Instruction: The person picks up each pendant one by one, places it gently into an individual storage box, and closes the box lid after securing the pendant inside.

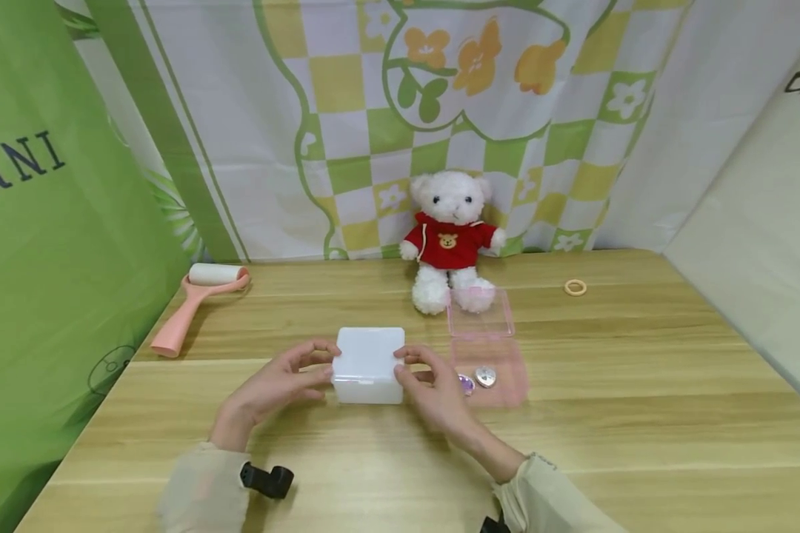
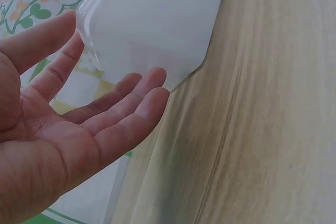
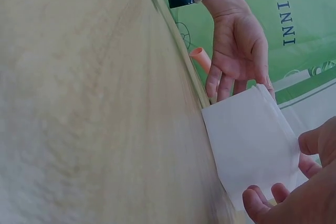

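A white lidded plastic box (image 1: 370, 363) sits on the wooden table in front of me, its lid down. My left hand (image 1: 276, 386) holds its left side, thumb and index finger at the lid's edge. In the left wrist view the other fingers (image 2: 137, 121) curve loosely near the box's lower side. From the right, my right hand (image 1: 440, 392) holds the opposite side, thumb toward the front of the lid and index finger farther back. Just beyond that hand lies an open pink clear case (image 1: 512, 370) with a silver round piece (image 1: 485, 377) and a purple one (image 1: 466, 385), partly hidden.
A white teddy bear (image 1: 448, 240) in a red hoodie sits against the patterned cloth at the back. At the left edge lies a pink-handled lint roller (image 1: 196, 300). A small pale orange ring (image 1: 575, 287) is at the back right of the table (image 1: 640, 414).
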A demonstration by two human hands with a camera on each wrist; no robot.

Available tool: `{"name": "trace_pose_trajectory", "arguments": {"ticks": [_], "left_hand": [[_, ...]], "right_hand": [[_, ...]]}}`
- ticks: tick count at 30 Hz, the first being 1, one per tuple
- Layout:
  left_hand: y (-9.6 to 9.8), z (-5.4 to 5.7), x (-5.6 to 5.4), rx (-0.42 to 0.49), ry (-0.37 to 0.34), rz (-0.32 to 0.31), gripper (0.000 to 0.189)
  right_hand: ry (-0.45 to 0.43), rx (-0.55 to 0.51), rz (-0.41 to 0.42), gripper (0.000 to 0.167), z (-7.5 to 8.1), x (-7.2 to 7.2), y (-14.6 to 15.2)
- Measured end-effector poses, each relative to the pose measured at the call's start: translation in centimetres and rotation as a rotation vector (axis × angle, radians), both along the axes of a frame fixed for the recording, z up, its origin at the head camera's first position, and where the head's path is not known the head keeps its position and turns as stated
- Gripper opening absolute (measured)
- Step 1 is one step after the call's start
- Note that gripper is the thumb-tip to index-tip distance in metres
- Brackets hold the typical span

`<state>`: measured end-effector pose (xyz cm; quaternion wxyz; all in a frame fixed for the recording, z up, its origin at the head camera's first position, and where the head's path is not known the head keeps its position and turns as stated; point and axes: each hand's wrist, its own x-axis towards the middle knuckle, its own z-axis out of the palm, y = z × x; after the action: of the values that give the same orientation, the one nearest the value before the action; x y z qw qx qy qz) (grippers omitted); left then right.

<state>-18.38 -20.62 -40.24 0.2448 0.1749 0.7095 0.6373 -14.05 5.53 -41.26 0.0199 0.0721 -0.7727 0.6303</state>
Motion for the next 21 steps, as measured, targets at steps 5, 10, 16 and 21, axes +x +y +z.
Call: {"name": "trace_pose_trajectory", "arguments": {"ticks": [5,10,16,21], "left_hand": [[0.4,0.1,0.1,-0.022,0.011,0.027,0.043],[0.6,0.2,0.2,-0.021,-0.004,0.061,0.047],[0.7,0.1,0.1,-0.033,-0.021,0.09,0.047],[0.7,0.2,0.1,-0.044,-0.024,0.092,0.047]], "right_hand": [[0.008,-0.006,0.011,0.023,-0.1,0.0,0.2],[0.001,-0.004,-0.002,0.023,0.1,0.0,0.2],[-0.022,0.028,-0.033,0.023,0.8,-0.1,0.0],[-0.005,0.053,-0.034,0.023,0.8,-0.1,-0.2]]}}
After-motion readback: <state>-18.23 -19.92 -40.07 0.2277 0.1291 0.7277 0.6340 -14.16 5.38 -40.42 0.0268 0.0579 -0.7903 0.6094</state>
